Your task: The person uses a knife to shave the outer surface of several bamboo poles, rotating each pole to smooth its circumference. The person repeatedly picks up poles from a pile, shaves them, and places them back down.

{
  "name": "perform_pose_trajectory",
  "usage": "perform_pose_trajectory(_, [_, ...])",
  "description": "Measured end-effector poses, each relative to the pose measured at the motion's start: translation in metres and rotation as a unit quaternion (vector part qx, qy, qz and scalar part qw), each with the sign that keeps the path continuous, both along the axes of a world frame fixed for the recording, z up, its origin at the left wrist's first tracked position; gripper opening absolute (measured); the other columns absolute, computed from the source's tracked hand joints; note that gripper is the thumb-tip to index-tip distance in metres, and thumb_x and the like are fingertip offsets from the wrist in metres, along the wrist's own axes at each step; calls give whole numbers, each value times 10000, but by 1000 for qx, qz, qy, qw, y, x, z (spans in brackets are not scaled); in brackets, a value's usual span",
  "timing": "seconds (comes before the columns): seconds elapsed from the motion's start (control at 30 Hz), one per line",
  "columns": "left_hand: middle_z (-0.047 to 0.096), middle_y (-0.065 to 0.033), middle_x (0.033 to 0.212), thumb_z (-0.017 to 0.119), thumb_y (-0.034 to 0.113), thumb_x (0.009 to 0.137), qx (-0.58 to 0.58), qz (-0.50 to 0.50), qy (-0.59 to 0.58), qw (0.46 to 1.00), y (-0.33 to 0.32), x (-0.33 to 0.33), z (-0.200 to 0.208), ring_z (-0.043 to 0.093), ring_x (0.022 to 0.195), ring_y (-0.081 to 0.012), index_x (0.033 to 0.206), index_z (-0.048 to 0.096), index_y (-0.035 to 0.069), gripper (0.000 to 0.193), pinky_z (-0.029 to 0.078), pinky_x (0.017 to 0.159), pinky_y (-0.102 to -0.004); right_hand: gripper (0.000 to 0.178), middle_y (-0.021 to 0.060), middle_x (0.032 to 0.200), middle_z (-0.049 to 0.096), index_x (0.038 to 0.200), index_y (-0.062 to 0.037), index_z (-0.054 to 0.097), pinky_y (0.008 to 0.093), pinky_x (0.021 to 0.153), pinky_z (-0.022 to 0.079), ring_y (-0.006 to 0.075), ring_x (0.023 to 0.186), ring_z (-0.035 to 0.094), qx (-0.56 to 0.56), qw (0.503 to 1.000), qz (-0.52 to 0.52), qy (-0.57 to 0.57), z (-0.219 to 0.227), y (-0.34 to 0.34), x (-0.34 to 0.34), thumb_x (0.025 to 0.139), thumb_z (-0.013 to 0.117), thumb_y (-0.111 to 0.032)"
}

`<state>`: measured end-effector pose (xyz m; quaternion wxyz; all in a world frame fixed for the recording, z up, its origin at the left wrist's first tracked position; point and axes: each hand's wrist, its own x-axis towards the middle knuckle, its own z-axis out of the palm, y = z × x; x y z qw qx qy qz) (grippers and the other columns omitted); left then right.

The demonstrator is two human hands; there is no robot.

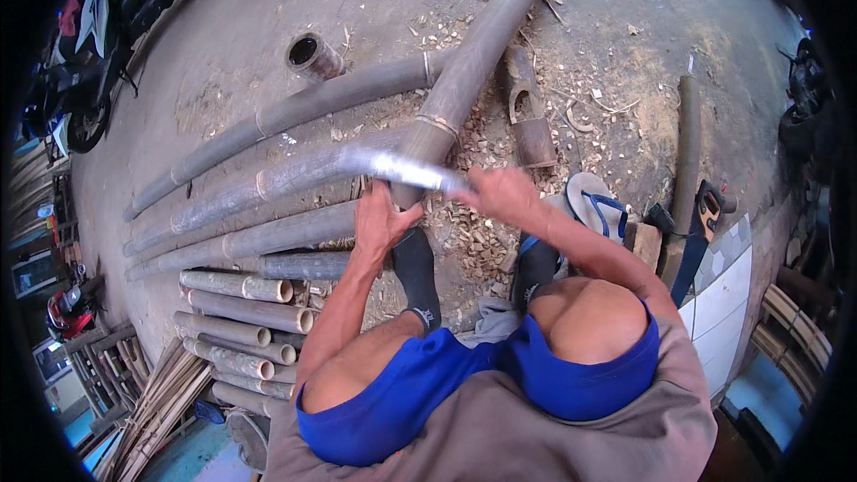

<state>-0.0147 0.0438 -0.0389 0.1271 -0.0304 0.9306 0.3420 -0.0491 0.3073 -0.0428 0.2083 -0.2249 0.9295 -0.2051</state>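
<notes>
My right hand (502,195) is closed round the grip end of a machete (402,168), whose bright blade is smeared by motion. The blade lies across the near end of a thick bamboo pole (464,80), which slants away toward the far right. Whether the edge touches the bamboo I cannot tell. My left hand (382,219) holds that pole's near end just below the blade, thumb and fingers spread round it. Beside my right hand lies a short bamboo piece (534,129) with a notch cut in it.
Long bamboo poles (295,112) and shorter bamboo lengths (245,312) lie to the left. Wood chips (486,245) litter the floor by my feet. At right are sandals (594,205) and a handsaw (696,241). A bamboo cup-like piece (314,55) and a motorcycle (98,54) stand farther off.
</notes>
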Motion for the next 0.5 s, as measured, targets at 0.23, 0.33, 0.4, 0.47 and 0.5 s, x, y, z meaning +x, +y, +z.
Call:
perform_pose_trajectory(0.23, [707,-299,1189,876,410,726,27,13,33,999,2,4,-7,700,1082,-474,1387,547,-58,875,549,951,-503,684,278,731,697,924,-2,661,581,694,585,495,748,722,-24,992,-107,64,-35,21,-22,1006,545,-670])
perform_pose_trajectory(0.33, [707,-315,1174,875,424,730,38,24,-3,999,-1,6,-5,707,1078,-466,1390,544,-64,884,549,945,-504,703,278,710,691,901,11,676,571,651,582,506,724,714,-24,996,-76,49,-10,14,1,1014,540,-670])
perform_pose_trajectory(0.4, [706,-322,1175,875,428,732,54,20,-11,998,8,5,-2,711,1084,-456,1392,548,-66,886,548,945,-502,713,278,716,695,899,18,680,572,653,582,509,728,715,-47,968,-244,43,-23,42,-21,1013,540,-672])
perform_pose_trajectory(0.47, [708,-325,1182,877,428,729,56,19,5,998,7,3,-2,715,1091,-446,1391,559,-65,884,548,945,-500,706,288,738,699,941,15,695,578,693,587,510,769,723,-38,982,-184,5,-17,42,-22,1012,543,-670])
perform_pose_trajectory(0.5, [716,-315,1171,876,430,732,48,25,-20,998,2,3,-5,721,1083,-432,1391,562,-66,882,548,941,-491,699,289,744,700,956,11,702,580,695,586,509,777,725,-14,994,-105,11,-14,28,-5,1014,542,-667])
